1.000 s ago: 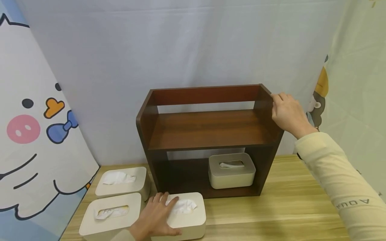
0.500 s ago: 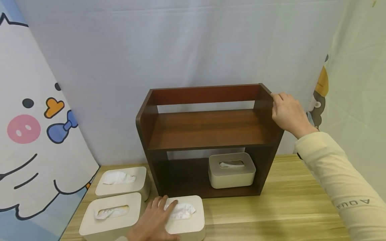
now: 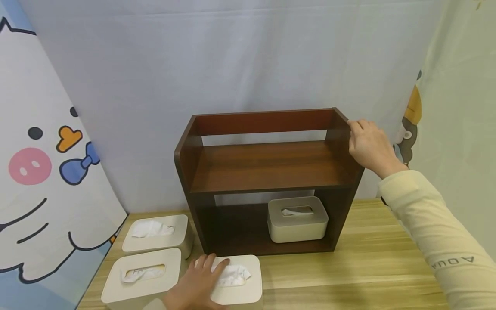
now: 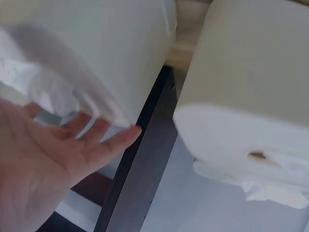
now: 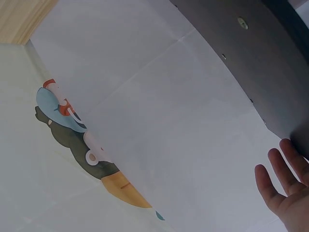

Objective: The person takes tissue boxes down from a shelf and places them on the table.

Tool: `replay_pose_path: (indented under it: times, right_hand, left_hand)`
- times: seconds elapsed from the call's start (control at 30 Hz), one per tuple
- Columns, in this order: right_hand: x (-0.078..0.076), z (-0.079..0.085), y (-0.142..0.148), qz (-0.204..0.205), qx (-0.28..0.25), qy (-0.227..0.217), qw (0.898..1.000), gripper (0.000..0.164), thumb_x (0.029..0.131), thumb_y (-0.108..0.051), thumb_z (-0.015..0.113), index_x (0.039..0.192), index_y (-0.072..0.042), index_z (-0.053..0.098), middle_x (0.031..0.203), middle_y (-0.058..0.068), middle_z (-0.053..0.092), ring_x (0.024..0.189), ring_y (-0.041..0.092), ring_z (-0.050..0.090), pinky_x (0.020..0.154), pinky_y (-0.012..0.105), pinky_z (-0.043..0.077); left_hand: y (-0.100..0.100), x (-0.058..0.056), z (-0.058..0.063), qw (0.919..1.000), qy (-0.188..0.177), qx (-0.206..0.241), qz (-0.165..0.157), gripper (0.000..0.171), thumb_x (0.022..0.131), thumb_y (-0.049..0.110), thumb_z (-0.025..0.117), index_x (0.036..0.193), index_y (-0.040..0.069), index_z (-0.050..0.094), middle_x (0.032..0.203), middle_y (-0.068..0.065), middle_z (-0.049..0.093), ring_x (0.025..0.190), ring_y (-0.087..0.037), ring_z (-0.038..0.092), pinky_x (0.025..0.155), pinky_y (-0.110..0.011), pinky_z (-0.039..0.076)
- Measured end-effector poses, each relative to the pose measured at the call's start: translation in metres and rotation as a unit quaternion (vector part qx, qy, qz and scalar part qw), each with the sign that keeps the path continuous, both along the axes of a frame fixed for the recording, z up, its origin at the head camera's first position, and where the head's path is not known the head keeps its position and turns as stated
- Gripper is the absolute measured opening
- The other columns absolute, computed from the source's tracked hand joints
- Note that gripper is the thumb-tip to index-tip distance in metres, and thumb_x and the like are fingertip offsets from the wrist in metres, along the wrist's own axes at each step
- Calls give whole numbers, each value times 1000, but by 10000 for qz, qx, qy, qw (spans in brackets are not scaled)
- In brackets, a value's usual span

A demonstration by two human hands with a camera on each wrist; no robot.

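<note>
My left hand [image 3: 193, 286] lies across the left part of a cream tissue box [image 3: 238, 292] on the table, its fingers spread and fairly straight over the lid. In the left wrist view its fingers [image 4: 104, 137] reach to the lid's edge beside the white tissue [image 4: 48, 92]. The thumb is mostly cut off by the frame. My right hand [image 3: 371, 146] holds the right side panel of a dark brown two-tier shelf [image 3: 267, 165] near its upper front edge. In the right wrist view several fingers [image 5: 285, 174] show beside the panel; its thumb is hidden.
Two more cream tissue boxes, a near one [image 3: 143, 282] and a far one [image 3: 155, 237], stand left of the shelf. Another tissue box [image 3: 298, 226] sits at the right of its lower tier. A pale curtain [image 3: 263, 56] hangs behind the wooden table [image 3: 372, 267].
The tissue box under my left hand has slid a little toward me, away from the shelf's front, and the left hand has moved with it. My right hand stays on the shelf.
</note>
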State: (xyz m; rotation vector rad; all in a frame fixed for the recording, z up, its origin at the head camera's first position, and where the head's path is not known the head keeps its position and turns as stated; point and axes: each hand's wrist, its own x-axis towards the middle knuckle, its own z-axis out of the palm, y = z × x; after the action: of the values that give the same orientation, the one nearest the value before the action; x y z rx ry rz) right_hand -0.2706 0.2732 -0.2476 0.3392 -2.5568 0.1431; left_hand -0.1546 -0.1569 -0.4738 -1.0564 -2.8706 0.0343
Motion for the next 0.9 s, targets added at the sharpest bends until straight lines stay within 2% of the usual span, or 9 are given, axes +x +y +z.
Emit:
replay_pose_path:
  times: [0.13, 0.2, 0.33, 0.47, 0.7, 0.9]
  right_hand:
    - [0, 0, 0, -10, -8, -7, 10000, 37, 92, -7, 34, 121, 12, 48, 112, 31, 52, 101, 47, 49, 79, 57, 42]
    - [0, 0, 0, -16, -13, -6, 10000, 37, 92, -7, 34, 121, 12, 48, 112, 31, 52, 100, 47, 49, 79, 57, 42]
    - [0, -1, 1, 11, -14, 47, 10000, 36, 92, -6, 34, 120, 12, 48, 112, 31, 52, 98, 47, 50, 77, 56, 43]
    - [-1, -1, 0, 18, -16, 82, 10000, 36, 92, -6, 35, 120, 12, 49, 111, 31, 52, 98, 47, 50, 77, 56, 43]
    - [0, -2, 0, 47, -37, 103, 9999, 36, 91, -6, 36, 120, 12, 49, 111, 31, 52, 99, 47, 50, 77, 56, 43]
    - [2, -3, 1, 69, -44, 93, 9999, 36, 91, -5, 36, 119, 13, 48, 111, 31, 52, 100, 47, 49, 80, 56, 43]
  left_hand:
    - [4, -4, 15, 9983, -577, -6, 87, 96, 57, 76, 62, 128, 14, 45, 112, -16, 50, 98, -33, 52, 74, -50, 46]
    - [6, -6, 22, 9963, -840, -31, 163, 92, 60, 75, 61, 128, 15, 46, 112, -16, 51, 97, -33, 53, 73, -50, 46]
    - [14, -11, 31, 9941, -1056, -140, 222, 84, 67, 73, 56, 128, 16, 48, 118, -17, 53, 101, -35, 54, 79, -51, 45]
    - [24, -20, 34, 9952, -953, -181, 149, 80, 72, 71, 52, 129, 16, 48, 123, -15, 53, 107, -35, 52, 84, -52, 44]
    - [40, -34, 34, 9982, -565, -203, 57, 74, 77, 68, 49, 132, 18, 46, 126, -11, 53, 110, -33, 52, 89, -50, 43]
    - [59, -51, 34, 9989, -449, 121, 47, 73, 79, 65, 50, 134, 18, 44, 128, -11, 51, 113, -33, 51, 90, -50, 43]
